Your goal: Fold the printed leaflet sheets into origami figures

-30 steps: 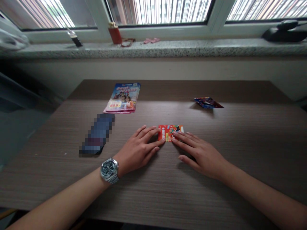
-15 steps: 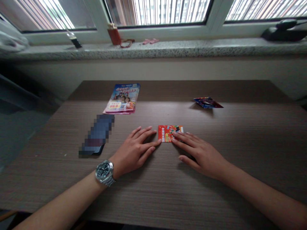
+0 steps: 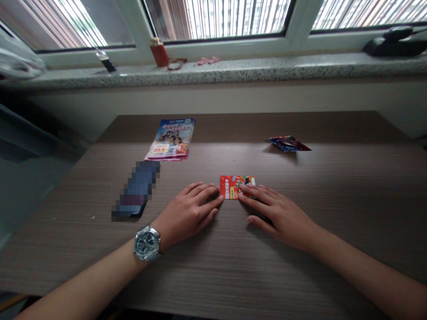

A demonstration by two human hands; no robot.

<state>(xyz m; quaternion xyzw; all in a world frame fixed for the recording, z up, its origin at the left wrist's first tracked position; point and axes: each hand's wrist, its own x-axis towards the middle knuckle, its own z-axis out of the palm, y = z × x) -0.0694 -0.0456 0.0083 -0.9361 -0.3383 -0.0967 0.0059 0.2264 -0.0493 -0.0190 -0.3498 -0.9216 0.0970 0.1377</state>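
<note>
A small red and orange printed paper (image 3: 229, 187) lies flat on the table in front of me, with white lettering along its left side. My right hand (image 3: 278, 213) rests palm down, fingers stretched out, and its fingertips cover part of the paper's right half. On the other side, my left hand (image 3: 190, 211) wears a metal watch (image 3: 147, 243) at the wrist. Its index fingertip touches the paper's lower left corner. The left fingers are bent a little but apart, and nothing is gripped in either hand.
A stack of colourful flyers (image 3: 171, 138) lies at the table's back left, with a blurred-out phone (image 3: 138, 189) nearer me. At the back right sits a folded paper shape (image 3: 289, 143). Behind the wooden table (image 3: 213, 275) runs a stone window sill (image 3: 253, 69) holding a red case (image 3: 159, 54).
The left hand's fingers have drawn in and bent slightly more. My right hand and the paper keep their place; the view has shifted a little.
</note>
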